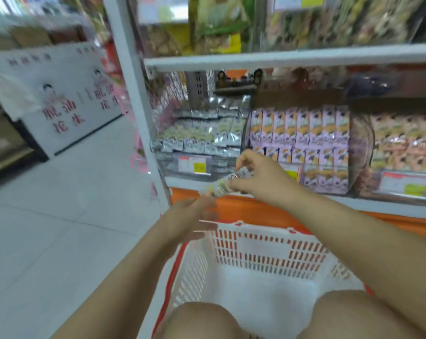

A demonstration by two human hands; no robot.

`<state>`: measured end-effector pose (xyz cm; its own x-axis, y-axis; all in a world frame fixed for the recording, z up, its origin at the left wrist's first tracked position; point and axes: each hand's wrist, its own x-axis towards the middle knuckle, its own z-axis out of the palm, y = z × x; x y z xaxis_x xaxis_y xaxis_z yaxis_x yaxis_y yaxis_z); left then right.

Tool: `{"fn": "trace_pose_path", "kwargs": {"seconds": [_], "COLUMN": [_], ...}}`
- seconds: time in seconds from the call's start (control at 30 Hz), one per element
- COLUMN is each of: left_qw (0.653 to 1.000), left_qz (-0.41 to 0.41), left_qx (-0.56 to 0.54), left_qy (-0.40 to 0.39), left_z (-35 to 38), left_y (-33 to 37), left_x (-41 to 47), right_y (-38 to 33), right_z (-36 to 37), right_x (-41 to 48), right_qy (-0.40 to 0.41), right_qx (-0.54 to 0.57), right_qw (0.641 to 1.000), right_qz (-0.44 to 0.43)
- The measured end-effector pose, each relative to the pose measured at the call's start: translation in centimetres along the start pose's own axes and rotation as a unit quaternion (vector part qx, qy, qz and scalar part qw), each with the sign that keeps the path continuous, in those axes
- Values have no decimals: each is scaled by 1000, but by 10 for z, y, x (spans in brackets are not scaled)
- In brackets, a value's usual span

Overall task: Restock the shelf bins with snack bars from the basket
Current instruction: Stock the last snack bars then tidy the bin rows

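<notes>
Pinched between the thumb and curled fingers of the right hand [263,177] is a small bunch of snack bars [228,183], pale wrappers with green and red print, lying slanted with the lower end toward the left. The bunch sits in the air just in front of the shelf edge, above the far left corner of the basket [261,243]. Just below it, the left hand [192,216] is spread flat with fingers straight and holds nothing; it is motion-blurred, so I cannot tell whether its fingertips touch the bars.

The basket is white slatted plastic with a red rim, standing on the floor near the person's knees [199,319]; its white bottom shows between them and the far wall.

On the shelf beyond, the left bin [199,133] holds silver and pale green packets stacked in layers. The middle bin [300,133] holds pink and orange packs standing upright in tight rows. The right bin [403,143] holds orange-toned packets, too blurred to read. Price tags [195,165] hang on the bin fronts. The upper shelf [280,57] carries clear bags of snacks.
</notes>
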<state>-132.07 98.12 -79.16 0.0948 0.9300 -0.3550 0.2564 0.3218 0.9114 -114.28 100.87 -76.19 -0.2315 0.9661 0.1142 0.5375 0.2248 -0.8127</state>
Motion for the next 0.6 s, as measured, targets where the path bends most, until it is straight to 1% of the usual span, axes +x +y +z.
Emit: {"fn": "trace_pose_path", "kwargs": {"seconds": [0.07,0.1,0.17,0.27,0.33,0.4,0.47,0.5,0.57,0.6], "left_qw": [994,989,979,968,971,976,976,973,964,957], "left_qz": [35,56,91,111,120,125,127,130,138,143], "left_qx": [-88,-115,-155,-179,-147,-84,-4,30,94,127], "left_qy": [51,70,100,138,148,160,178,186,207,219], "left_z": [4,5,4,-3,-9,-17,-22,-24,-26,-25], "left_y": [16,25,38,45,45,46,50,53,61,64], "left_x": [-8,-10,-11,-4,3,13,26,33,50,58], "right_y": [-24,-34,-49,-57,-52,-39,-19,-8,13,20], "right_z": [10,16,28,44,47,41,29,24,17,16], "right_x": [3,5,8,7,7,11,20,25,32,32], "right_qy": [81,108,138,128,88,58,77,99,111,106], "right_qx": [25,33,69,129,154,150,77,7,-154,-210], "right_qw": [996,993,987,983,984,987,994,994,980,969], "right_qz": [-26,-36,-41,-34,-34,-14,23,41,66,75]}}
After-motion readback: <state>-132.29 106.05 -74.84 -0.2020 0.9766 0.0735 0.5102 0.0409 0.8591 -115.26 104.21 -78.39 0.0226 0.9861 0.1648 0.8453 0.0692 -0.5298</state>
